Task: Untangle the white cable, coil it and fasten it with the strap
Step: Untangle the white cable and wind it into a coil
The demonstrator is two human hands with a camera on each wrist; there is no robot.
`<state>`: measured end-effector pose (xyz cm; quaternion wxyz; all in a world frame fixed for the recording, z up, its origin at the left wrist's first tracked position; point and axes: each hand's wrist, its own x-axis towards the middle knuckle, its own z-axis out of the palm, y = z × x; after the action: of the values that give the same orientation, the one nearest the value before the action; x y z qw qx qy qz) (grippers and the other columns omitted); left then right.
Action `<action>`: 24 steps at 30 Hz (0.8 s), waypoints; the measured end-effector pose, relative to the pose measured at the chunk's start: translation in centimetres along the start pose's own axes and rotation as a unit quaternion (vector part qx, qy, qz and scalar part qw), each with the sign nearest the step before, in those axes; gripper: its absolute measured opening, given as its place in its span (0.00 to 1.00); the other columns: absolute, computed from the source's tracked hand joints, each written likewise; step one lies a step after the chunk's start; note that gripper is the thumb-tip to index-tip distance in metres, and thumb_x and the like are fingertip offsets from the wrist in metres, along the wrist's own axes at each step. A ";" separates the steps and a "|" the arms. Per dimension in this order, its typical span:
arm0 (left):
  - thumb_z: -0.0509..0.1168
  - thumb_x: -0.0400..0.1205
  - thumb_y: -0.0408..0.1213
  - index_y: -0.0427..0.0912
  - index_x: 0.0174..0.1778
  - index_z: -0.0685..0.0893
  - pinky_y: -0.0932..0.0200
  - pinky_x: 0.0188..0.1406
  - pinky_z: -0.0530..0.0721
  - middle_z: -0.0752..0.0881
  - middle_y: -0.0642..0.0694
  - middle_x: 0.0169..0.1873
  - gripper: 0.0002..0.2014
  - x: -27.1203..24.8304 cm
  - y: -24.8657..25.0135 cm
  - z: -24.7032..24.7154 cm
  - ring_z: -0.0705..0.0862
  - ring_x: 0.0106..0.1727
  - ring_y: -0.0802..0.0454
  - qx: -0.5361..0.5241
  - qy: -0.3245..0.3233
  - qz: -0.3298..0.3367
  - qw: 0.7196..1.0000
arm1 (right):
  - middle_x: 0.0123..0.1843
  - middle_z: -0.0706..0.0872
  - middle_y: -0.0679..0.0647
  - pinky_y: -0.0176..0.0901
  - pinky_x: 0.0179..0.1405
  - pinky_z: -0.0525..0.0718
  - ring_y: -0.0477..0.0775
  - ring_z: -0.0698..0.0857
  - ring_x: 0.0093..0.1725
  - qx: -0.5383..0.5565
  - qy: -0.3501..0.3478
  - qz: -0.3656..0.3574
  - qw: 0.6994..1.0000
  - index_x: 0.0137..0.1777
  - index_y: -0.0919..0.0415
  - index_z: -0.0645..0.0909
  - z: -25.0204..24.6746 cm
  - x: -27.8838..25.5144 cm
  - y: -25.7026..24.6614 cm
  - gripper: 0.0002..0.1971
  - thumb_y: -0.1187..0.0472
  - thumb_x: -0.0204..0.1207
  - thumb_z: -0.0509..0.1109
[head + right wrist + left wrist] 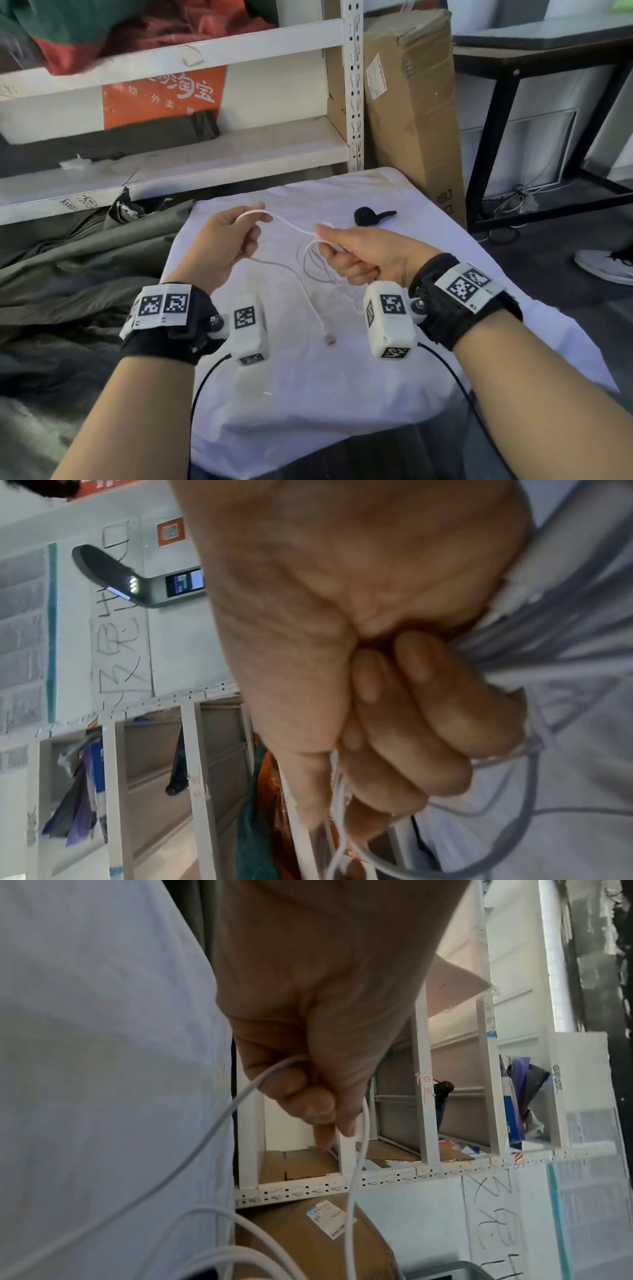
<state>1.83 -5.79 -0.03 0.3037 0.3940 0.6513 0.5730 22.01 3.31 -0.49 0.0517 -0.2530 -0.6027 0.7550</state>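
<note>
White, thin and smooth, the cable [301, 270] hangs in loose loops at frame centre over the cloth-covered desk [342, 394]. Left hand [222, 243] pinches one strand; right hand [363, 257] grips bunched loops. Fuzzy black strap [371, 216] lies above.

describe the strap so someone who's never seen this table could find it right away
Start at the white cloth covering the table, then look to its far side, beyond the right hand. The strap lies there flat on the cloth, apart from both hands and the white cable. It is the only black item on the cloth: a small rolled loop with a short tail pointing right.
</note>
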 end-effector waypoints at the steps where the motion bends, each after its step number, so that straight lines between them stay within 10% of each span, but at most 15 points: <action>1: 0.61 0.85 0.36 0.41 0.41 0.85 0.70 0.16 0.62 0.73 0.51 0.23 0.10 0.0 -0.1 0.0 0.65 0.19 0.58 0.005 -0.018 -0.005 1.000 | 0.18 0.62 0.44 0.31 0.12 0.53 0.40 0.57 0.14 0.026 0.004 -0.012 1.000 0.34 0.56 0.71 -0.3 0.0 -0.1 0.21 0.42 0.83 0.56; 6: 0.66 0.77 0.45 0.41 0.42 0.84 0.70 0.19 0.62 0.68 0.53 0.22 0.10 -0.4 -0.2 -0.4 0.63 0.21 0.59 -0.045 -0.129 -0.042 0.990 | 0.15 0.61 0.45 0.32 0.11 0.50 0.40 0.58 0.10 0.210 0.024 -0.071 0.975 0.31 0.57 0.68 -1.7 -0.2 -0.7 0.25 0.43 0.85 0.50; 16: 0.63 0.84 0.40 0.45 0.41 0.83 0.67 0.25 0.69 0.80 0.50 0.34 0.07 1.1 -0.7 1.6 0.74 0.24 0.58 0.013 0.068 0.060 0.996 | 0.17 0.62 0.45 0.33 0.12 0.52 0.40 0.58 0.12 0.119 -0.089 -0.012 0.989 0.32 0.60 0.73 -0.2 0.1 0.0 0.28 0.40 0.84 0.47; 21: 0.63 0.81 0.51 0.50 0.65 0.78 0.57 0.63 0.77 0.79 0.52 0.64 0.18 0.3 0.0 2.3 0.79 0.62 0.57 0.263 0.060 0.146 0.952 | 0.16 0.62 0.45 0.32 0.12 0.51 0.40 0.58 0.12 0.123 -0.075 -0.014 0.989 0.32 0.59 0.72 -0.2 0.1 -0.3 0.27 0.40 0.84 0.49; 24: 0.64 0.76 0.57 0.55 0.74 0.71 0.59 0.76 0.64 0.71 0.59 0.73 0.29 -1.3 2.0 2.8 0.66 0.77 0.61 0.309 -0.136 0.232 0.912 | 0.16 0.62 0.45 0.32 0.11 0.51 0.40 0.58 0.11 0.115 -0.070 -0.003 0.991 0.32 0.59 0.73 -0.2 0.3 0.0 0.27 0.40 0.84 0.50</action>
<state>5.14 -5.42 1.39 0.1104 0.6823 0.6385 0.3384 21.87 3.58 -0.63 0.0406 -0.1905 -0.5145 0.8351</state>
